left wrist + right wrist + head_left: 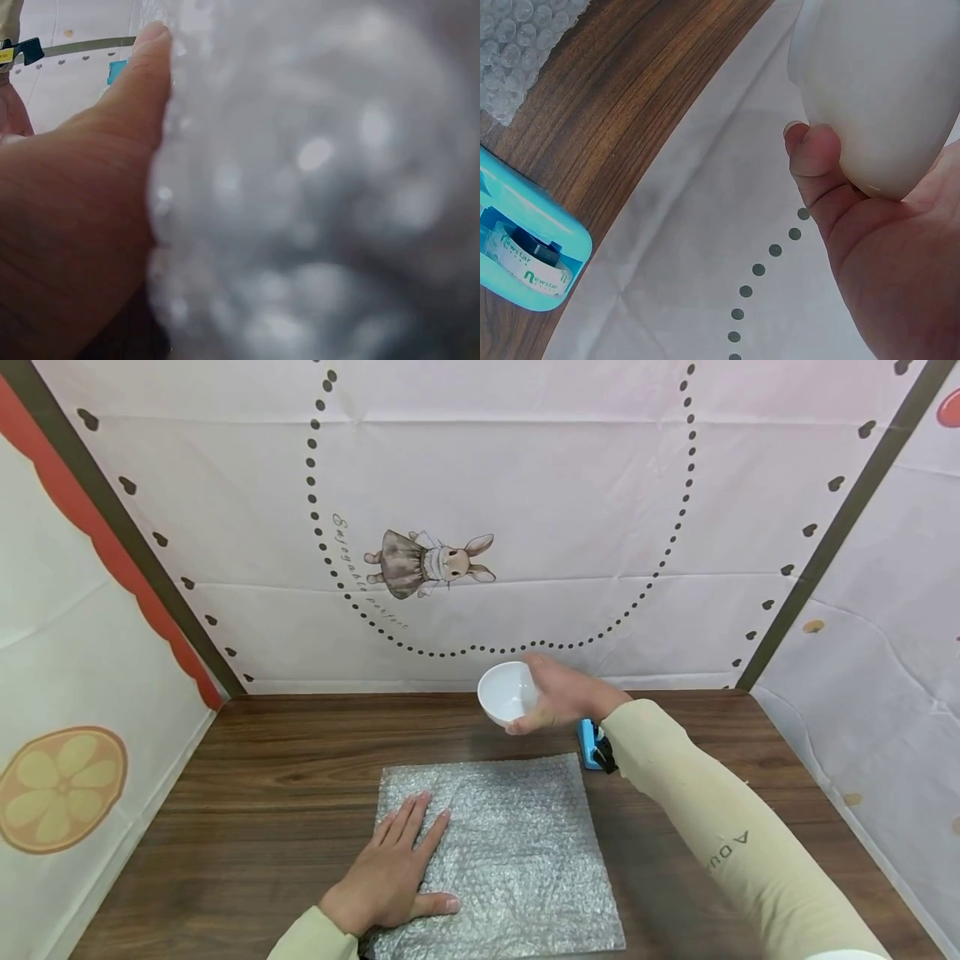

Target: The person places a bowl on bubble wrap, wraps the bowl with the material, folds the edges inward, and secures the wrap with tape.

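My right hand (pixel 562 693) grips a small white bowl (pixel 507 693) by its side, above the far part of the table. The bowl tilts so that its hollow faces the head camera. In the right wrist view the thumb presses against the smooth outside of the bowl (pixel 885 82). My left hand (pixel 397 868) lies flat, fingers spread, on a square sheet of bubble wrap (pixel 517 852). Close up in the left wrist view, the bubble wrap (pixel 315 187) fills most of the picture beside the thumb.
A blue tape dispenser (pixel 588 745) stands by the wrap's far right corner, partly behind the right forearm; its roll of tape (pixel 532 262) shows in the right wrist view. Printed cloth walls (pixel 570 527) enclose the brown wooden table (pixel 285 793) at the back and sides.
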`<state>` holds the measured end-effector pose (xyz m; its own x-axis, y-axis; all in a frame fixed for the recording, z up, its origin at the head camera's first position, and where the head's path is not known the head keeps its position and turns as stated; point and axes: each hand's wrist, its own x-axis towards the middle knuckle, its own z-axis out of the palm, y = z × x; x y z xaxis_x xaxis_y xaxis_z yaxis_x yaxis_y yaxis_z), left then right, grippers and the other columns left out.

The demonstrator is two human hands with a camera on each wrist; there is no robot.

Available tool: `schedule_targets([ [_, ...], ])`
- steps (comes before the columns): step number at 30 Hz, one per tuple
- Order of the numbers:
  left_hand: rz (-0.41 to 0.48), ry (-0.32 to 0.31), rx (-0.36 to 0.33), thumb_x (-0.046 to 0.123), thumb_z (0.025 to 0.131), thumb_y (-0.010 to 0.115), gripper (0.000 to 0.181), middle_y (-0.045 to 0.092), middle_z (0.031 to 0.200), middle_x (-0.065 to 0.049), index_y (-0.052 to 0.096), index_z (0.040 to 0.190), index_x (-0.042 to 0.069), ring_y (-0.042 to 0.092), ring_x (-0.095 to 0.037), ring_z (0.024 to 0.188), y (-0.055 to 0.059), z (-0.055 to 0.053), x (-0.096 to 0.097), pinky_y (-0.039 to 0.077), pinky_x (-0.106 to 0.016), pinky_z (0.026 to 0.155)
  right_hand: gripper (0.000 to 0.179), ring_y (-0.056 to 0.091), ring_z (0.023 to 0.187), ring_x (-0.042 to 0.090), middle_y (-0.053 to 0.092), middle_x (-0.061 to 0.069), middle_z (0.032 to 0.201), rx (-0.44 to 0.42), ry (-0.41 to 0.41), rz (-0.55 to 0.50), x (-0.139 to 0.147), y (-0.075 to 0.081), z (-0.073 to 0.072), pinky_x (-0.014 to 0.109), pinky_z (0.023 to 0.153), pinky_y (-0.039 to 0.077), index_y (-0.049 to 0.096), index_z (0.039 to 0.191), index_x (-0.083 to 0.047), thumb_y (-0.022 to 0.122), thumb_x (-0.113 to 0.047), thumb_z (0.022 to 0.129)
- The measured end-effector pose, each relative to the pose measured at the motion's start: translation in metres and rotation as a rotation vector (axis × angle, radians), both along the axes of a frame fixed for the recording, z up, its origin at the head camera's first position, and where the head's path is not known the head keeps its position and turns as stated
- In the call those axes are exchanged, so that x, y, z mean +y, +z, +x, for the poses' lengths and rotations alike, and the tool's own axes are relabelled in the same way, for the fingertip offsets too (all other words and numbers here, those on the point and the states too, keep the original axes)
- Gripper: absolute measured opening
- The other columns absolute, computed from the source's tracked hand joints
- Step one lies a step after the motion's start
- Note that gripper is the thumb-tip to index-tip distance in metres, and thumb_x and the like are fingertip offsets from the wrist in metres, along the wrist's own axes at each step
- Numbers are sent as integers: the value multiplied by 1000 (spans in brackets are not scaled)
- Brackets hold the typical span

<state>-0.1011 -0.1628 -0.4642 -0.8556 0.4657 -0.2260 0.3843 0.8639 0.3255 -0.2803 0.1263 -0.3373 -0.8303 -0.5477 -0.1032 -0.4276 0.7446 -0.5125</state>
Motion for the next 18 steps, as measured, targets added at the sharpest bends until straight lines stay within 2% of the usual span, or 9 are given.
schedule_targets([
  [18, -33, 20, -16, 78, 83, 66, 113, 4, 176, -21, 25, 167, 15, 9, -41, 164, 4, 0, 3, 19, -63, 128, 124, 56, 127, 34, 47, 22, 149, 19, 25, 36, 5, 7, 6, 53, 109, 51, 25, 160, 1, 91, -50, 69],
])
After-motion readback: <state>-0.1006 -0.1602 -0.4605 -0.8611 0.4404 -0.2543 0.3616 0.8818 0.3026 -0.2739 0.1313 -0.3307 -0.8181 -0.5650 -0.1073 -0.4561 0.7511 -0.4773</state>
